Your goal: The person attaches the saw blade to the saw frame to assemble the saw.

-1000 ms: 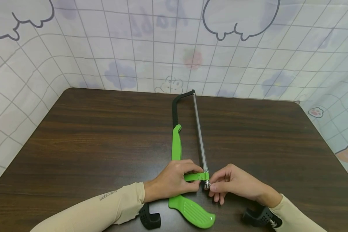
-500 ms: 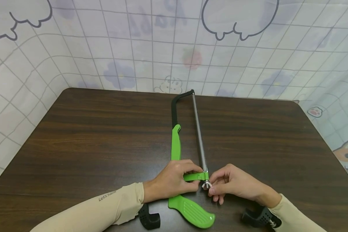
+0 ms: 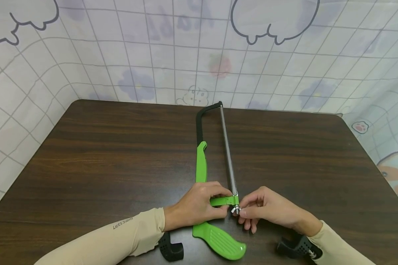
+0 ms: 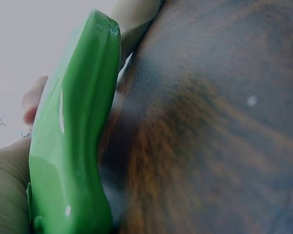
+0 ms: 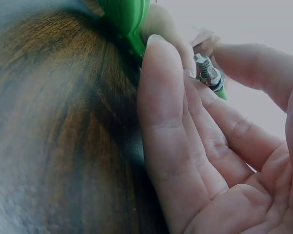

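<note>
A hacksaw [image 3: 201, 163] with a green handle and black front frame lies on the dark wooden table, its front end away from me. Its silver blade [image 3: 227, 154] runs along the right side. My left hand [image 3: 199, 204] grips the saw's green rear arm, with fingertips by the blade's near end. At that end a metal wing nut [image 3: 236, 210] sits on a threaded bolt [image 5: 203, 66]. The thumb and index finger of my right hand [image 3: 273, 211] pinch at the wing nut; the other fingers curl below. Close in the left wrist view is the green handle [image 4: 78, 122].
The dark table [image 3: 119, 147] reaches back to a white grid-patterned curtain [image 3: 272, 66] that also hangs along both sides. Black wrist mounts [image 3: 170, 248] sit under both sleeves, close to the table's near side.
The wing nut has turned: its wings stood spread half a second ago and now show at a different angle. My left hand and the saw keep their place.
</note>
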Tool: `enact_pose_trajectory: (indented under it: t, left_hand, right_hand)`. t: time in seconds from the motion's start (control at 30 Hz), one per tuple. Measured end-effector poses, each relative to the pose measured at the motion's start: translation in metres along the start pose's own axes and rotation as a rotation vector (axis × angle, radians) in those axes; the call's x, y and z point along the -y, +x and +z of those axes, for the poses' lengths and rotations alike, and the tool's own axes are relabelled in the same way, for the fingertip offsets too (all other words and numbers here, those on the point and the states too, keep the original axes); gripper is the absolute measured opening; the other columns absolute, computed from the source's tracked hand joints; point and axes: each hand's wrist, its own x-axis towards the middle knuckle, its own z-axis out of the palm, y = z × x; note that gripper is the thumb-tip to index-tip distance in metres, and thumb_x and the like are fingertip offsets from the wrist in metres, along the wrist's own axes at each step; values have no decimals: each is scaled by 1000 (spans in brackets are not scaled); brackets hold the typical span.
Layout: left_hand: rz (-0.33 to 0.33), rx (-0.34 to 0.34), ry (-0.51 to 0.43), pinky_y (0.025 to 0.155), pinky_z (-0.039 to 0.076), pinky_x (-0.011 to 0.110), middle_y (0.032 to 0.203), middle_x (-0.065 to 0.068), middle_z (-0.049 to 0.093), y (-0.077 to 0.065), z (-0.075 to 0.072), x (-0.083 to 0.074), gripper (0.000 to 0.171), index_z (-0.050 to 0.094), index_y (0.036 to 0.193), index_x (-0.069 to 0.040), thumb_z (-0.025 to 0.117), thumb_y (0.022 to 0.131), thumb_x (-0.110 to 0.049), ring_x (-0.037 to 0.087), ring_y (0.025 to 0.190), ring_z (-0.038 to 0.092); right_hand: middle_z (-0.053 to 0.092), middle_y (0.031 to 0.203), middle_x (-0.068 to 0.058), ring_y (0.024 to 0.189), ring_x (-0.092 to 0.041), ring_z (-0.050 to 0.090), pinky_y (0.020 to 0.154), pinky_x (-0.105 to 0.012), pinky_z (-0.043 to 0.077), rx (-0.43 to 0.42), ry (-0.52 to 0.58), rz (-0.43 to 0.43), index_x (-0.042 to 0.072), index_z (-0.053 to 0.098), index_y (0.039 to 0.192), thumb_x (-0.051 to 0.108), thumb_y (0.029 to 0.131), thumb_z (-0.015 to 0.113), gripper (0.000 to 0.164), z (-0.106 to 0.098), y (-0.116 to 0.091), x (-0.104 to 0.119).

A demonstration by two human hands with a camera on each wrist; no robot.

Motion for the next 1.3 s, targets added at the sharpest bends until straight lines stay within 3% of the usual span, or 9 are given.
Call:
enact_pose_trajectory:
  t: [0.23,0.6,0.77,0.97,1.3]
  left_hand:
    - [1,6,-9,73,51,8,96,-1,75,0,0,1,24,78,109,-9,76,85,-6,2,79,61]
    - [0,9,-13,73,52,8,97,0,76,0,-1,1,24,78,110,-9,76,86,-6,2,79,62]
    - [-2,9,-13,73,51,8,98,0,76,0,-1,1,25,78,110,-9,76,86,-7,2,79,62]
    - [2,5,-10,73,51,8,97,0,76,0,0,1,24,78,109,-8,77,85,-7,2,80,62]
    - [6,3,-20,73,51,8,96,0,76,0,0,1,25,78,109,-8,76,84,-6,2,79,62]
  right_hand:
    - [77,94,-2,77,-7,73,67,-40,64,22,0,-6,-11,70,107,7,105,55,24,-1,0,1]
    - [75,93,-3,76,-6,72,63,-30,63,9,44,-7,-16,65,106,5,105,56,23,1,3,-3]
    - [76,92,-4,75,-7,73,63,-33,63,1,23,-4,-14,68,107,5,104,57,22,0,2,-3]
    - [78,91,-13,74,-9,75,65,-39,64,4,-10,-28,-12,71,108,4,103,58,21,-1,0,-2]
    - [77,89,-2,72,-9,74,63,-37,63,-15,13,-16,-14,72,103,9,107,52,31,0,1,-2]
